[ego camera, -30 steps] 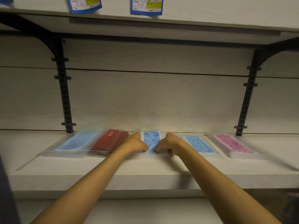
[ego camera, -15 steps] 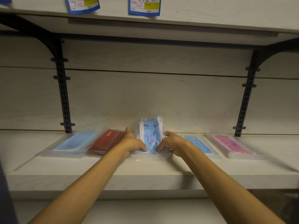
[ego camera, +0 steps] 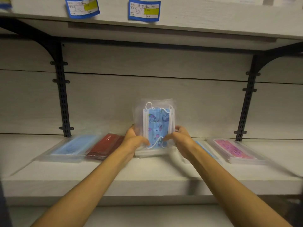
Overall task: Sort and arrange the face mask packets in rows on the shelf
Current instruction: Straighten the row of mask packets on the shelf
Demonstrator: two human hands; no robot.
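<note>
We face a pale wood-grain shelf [ego camera: 49, 171] w/ a matching back wall; black brackets [ego camera: 63, 102] stand at left & right, and another board overhead carries blue price tags [ego camera: 144, 9] on its front edge. The front lip of the shelf runs across the view below our forearms, w/ bare board between the lip & the packets.

Our left hand [ego camera: 133, 141] and right hand [ego camera: 182, 140] both grip the blue printed mask packet [ego camera: 156, 126] by its lower corners, fingers curled round it. It stands upright at shelf centre, long axis vertical, printed face toward us, ear loops at top.

Flat in a row: light blue packet [ego camera: 72, 147] far left, red packet [ego camera: 105, 147] touching it, another blue packet [ego camera: 205, 149] just right of our right hand, pink packet [ego camera: 234, 150] far right.
</note>
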